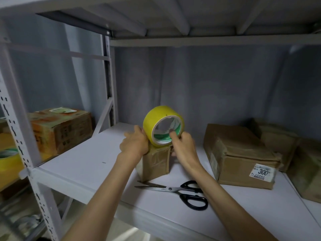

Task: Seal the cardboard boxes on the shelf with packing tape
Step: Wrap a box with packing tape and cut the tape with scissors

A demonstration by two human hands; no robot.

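A small brown cardboard box [156,162] stands on the white shelf [90,160], with shiny tape on its near face. A yellow tape roll [157,117] stands on edge on top of it. My right hand [182,145] grips the roll, with a finger hooked inside its green-printed core. My left hand [135,142] rests on the box's top left edge and touches the roll's left side; its fingers are hidden behind the roll.
Black-handled scissors [175,190] lie on the shelf in front of the box. A larger flat brown box [243,160] with a white label sits to the right, more boxes behind it. On the left shelving unit are an orange printed carton [59,129] and another yellow roll [8,162].
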